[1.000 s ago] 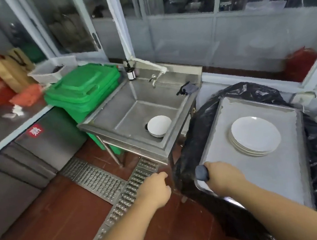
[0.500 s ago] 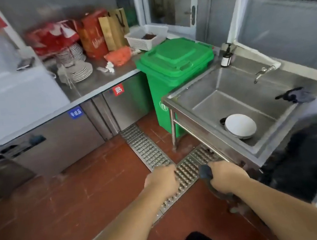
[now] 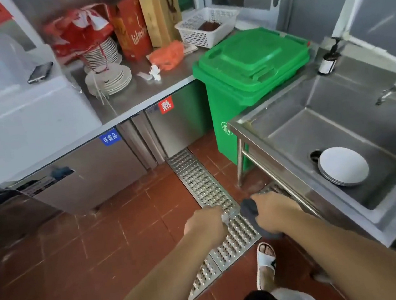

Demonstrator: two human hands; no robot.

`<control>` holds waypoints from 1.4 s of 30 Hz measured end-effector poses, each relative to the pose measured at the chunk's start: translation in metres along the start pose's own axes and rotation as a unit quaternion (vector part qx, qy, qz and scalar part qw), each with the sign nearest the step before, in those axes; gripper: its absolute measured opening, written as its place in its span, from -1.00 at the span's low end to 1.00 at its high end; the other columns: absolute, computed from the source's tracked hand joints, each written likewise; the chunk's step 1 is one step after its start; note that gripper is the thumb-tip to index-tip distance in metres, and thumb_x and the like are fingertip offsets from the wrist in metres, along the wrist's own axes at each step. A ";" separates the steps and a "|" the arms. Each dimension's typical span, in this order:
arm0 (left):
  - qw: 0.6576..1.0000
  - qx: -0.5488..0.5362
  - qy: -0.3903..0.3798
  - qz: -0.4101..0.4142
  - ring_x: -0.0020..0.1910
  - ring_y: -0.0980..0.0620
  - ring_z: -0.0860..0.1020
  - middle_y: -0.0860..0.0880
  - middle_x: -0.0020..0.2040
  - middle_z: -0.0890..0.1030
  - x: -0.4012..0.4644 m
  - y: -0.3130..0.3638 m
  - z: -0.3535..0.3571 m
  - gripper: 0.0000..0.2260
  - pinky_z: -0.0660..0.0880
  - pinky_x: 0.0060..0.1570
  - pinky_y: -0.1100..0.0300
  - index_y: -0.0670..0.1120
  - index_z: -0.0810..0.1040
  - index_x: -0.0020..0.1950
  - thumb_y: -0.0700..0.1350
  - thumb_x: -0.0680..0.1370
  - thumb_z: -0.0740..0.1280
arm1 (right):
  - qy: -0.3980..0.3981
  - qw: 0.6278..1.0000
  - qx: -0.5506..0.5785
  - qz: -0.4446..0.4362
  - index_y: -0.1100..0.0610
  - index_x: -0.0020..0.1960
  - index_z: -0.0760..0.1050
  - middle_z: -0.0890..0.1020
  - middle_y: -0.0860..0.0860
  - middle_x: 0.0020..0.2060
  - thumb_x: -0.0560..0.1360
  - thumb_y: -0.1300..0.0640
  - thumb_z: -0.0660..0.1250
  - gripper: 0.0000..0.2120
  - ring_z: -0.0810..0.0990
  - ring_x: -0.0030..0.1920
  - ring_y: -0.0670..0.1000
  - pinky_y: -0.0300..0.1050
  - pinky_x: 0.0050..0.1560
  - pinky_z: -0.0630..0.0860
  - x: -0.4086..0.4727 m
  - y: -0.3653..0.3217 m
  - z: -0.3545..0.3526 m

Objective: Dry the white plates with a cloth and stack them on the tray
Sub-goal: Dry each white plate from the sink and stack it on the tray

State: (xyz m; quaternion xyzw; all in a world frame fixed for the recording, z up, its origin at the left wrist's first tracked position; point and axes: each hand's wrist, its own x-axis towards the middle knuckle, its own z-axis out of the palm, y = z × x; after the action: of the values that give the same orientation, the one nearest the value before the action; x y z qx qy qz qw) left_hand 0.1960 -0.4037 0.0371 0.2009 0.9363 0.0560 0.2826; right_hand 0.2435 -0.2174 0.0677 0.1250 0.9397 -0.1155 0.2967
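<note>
Both fists over the perforated steel floor grate (image 3: 204,189)
Right hand (image 3: 273,211) grips a dark grey cloth (image 3: 249,212); left hand (image 3: 204,223) is curled, contents unclear; round white plates (image 3: 343,165) lie in the steel sink (image 3: 288,126), right of the grate.

At right of the frame the sink (image 3: 288,123) basin is open from above; white plates (image 3: 343,165) lie inside, faucet (image 3: 395,89) overhangs upper right, green bin (image 3: 254,68) stands just left.

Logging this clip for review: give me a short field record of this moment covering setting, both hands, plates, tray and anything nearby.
setting: kitchen, steel sink beside a green bin
right hand: grips a dark grey cloth
left hand: curled, seems to hold nothing
white plates: stacked in the sink by the drain
tray: not in view
counter: more stacked plates, white basket, bags
floor: red tiles, metal drain grate
</note>
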 end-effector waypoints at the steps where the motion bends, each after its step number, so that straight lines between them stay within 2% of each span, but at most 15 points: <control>1: 1.000 0.003 0.004 -0.003 0.23 -0.15 0.61 -0.08 0.32 0.57 0.012 0.003 -0.006 -0.59 0.64 0.16 -0.09 0.03 0.49 0.44 -0.14 0.58 0.29 | -0.001 1.000 0.006 -0.003 0.06 0.38 0.43 0.60 0.12 0.30 0.62 0.11 0.30 -0.66 0.62 0.23 0.19 0.12 0.22 0.62 0.013 0.004 -0.007; 7: 0.999 0.022 0.034 -0.001 0.28 -0.18 0.59 -0.11 0.38 0.56 0.090 0.045 -0.063 -0.60 0.61 0.16 -0.08 0.01 0.46 0.48 -0.09 0.62 0.30 | 0.017 0.999 0.027 -0.018 0.08 0.32 0.46 0.63 0.12 0.25 0.58 0.19 0.32 -0.68 0.65 0.17 0.16 0.07 0.17 0.65 0.076 0.039 -0.071; 13: 0.998 0.010 0.057 0.016 0.30 -0.16 0.59 -0.07 0.39 0.55 0.161 0.103 -0.110 -0.63 0.58 0.15 -0.04 0.02 0.48 0.45 -0.05 0.63 0.27 | 0.058 0.994 0.087 -0.016 0.07 0.33 0.48 0.65 0.12 0.22 0.58 0.10 0.24 -0.67 0.65 0.19 0.18 0.07 0.15 0.64 0.128 0.092 -0.133; 15: 0.998 0.013 0.058 0.036 0.27 -0.12 0.60 -0.04 0.35 0.58 0.179 0.119 -0.117 -0.67 0.59 0.13 -0.03 0.05 0.51 0.39 -0.03 0.62 0.28 | 0.064 0.991 0.115 0.004 0.02 0.25 0.51 0.67 0.10 0.16 0.59 0.07 0.24 -0.75 0.65 0.09 0.15 -0.01 -0.02 0.61 0.137 0.109 -0.140; 17: 0.997 0.014 0.054 0.058 0.22 -0.08 0.61 -0.01 0.30 0.60 0.198 0.134 -0.123 -0.72 0.60 0.07 -0.01 0.07 0.53 0.33 -0.02 0.62 0.27 | 0.080 0.986 0.143 0.018 -0.02 0.03 0.45 0.66 0.07 0.03 0.58 0.07 0.25 -0.96 0.59 -0.11 0.07 -0.15 -0.23 0.49 0.148 0.128 -0.142; 18: 0.996 0.016 0.051 0.069 0.22 -0.07 0.61 0.00 0.29 0.60 0.209 0.141 -0.127 -0.73 0.59 0.06 0.01 0.08 0.54 0.33 -0.03 0.63 0.26 | 0.089 0.983 0.158 0.029 -0.03 -0.05 0.40 0.65 0.06 -0.04 0.59 0.05 0.26 -0.94 0.56 -0.18 0.03 -0.17 -0.31 0.43 0.153 0.137 -0.142; 21: 0.994 0.025 0.036 0.100 0.24 -0.07 0.60 0.00 0.30 0.61 0.242 0.156 -0.132 -0.71 0.58 0.15 0.03 0.07 0.55 0.34 -0.03 0.63 0.27 | 0.104 0.975 0.187 0.062 0.01 0.01 0.40 0.66 0.06 -0.03 0.60 -0.06 0.25 -0.85 0.63 -0.11 0.13 -0.11 -0.20 0.49 0.162 0.165 -0.144; 25: 0.991 0.029 -0.001 0.130 0.10 -0.04 0.64 0.00 0.23 0.65 0.293 0.178 -0.133 -0.73 0.53 -0.04 0.09 0.08 0.54 0.35 0.01 0.65 0.31 | 0.122 0.960 0.223 0.121 0.06 0.06 0.48 0.69 0.06 -0.05 0.60 -0.09 0.19 -0.76 0.67 -0.05 0.17 -0.03 -0.11 0.56 0.179 0.197 -0.143; 29: 0.978 0.048 -0.050 0.199 -0.14 0.07 0.63 0.06 -0.02 0.63 0.355 0.203 -0.141 -0.82 0.64 -0.13 0.10 0.04 0.52 0.24 -0.05 0.64 0.34 | 0.126 0.912 0.309 0.238 0.01 0.15 0.54 0.67 0.03 -0.03 0.54 0.05 0.27 -0.80 0.64 -0.05 0.12 0.02 -0.04 0.61 0.194 0.223 -0.149; 31: 0.968 0.065 -0.060 0.234 -0.20 0.14 0.59 0.10 -0.01 0.62 0.381 0.214 -0.149 -0.78 0.56 -0.24 0.21 0.05 0.53 0.29 -0.06 0.64 0.35 | 0.143 0.882 0.342 0.292 0.00 0.14 0.54 0.62 -0.02 -0.11 0.55 0.09 0.30 -0.82 0.58 -0.13 0.07 -0.08 -0.14 0.54 0.197 0.229 -0.151; 32: 0.963 0.075 -0.064 0.250 -0.16 0.14 0.60 0.10 0.08 0.64 0.394 0.217 -0.152 -0.72 0.56 -0.21 0.21 0.06 0.53 0.36 -0.06 0.64 0.34 | 0.154 0.867 0.353 0.317 -0.01 0.10 0.52 0.58 -0.06 -0.16 0.55 0.10 0.30 -0.86 0.55 -0.16 0.06 -0.11 -0.20 0.49 0.199 0.231 -0.151; 34: 0.956 0.087 -0.080 0.269 -0.03 0.04 0.65 0.09 0.29 0.61 0.417 0.224 -0.157 -0.64 0.66 -0.01 0.02 0.09 0.49 0.44 -0.04 0.63 0.32 | 0.173 0.834 0.378 0.362 -0.02 0.04 0.46 0.56 -0.07 -0.18 0.58 0.11 0.28 -0.93 0.56 -0.15 0.05 -0.11 -0.20 0.48 0.203 0.234 -0.149; 35: 0.953 0.092 -0.090 0.273 -0.01 -0.01 0.67 0.09 0.34 0.59 0.427 0.228 -0.159 -0.62 0.67 0.04 -0.06 0.10 0.48 0.46 -0.05 0.63 0.30 | 0.174 0.825 0.382 0.378 0.00 0.06 0.47 0.61 -0.05 -0.12 0.61 0.11 0.25 -0.94 0.60 -0.09 0.06 -0.07 -0.12 0.51 0.204 0.236 -0.146; 37: 0.946 0.106 -0.108 0.287 0.01 -0.02 0.68 0.08 0.38 0.58 0.441 0.236 -0.158 -0.60 0.68 0.04 -0.05 0.11 0.48 0.47 -0.05 0.62 0.29 | 0.163 0.814 0.376 0.412 0.05 0.15 0.51 0.66 0.00 0.03 0.66 0.09 0.17 -0.83 0.64 0.04 0.06 -0.07 0.06 0.53 0.203 0.239 -0.144; 42: 0.924 0.131 -0.152 0.326 0.21 -0.02 0.63 0.07 0.43 0.56 0.453 0.262 -0.143 -0.57 0.61 0.22 -0.01 0.12 0.47 0.49 -0.03 0.60 0.26 | 0.198 0.730 0.453 0.471 0.03 0.09 0.54 0.72 0.04 -0.12 0.63 -0.01 0.14 -0.77 0.67 -0.14 0.10 -0.06 -0.14 0.56 0.188 0.249 -0.134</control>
State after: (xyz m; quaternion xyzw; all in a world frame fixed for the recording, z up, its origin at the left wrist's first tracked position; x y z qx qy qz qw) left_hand -0.1367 0.0211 -0.0159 0.5359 0.7642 -0.0091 0.3588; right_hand 0.0996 0.0879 0.0291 0.6915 0.6338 -0.3455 0.0280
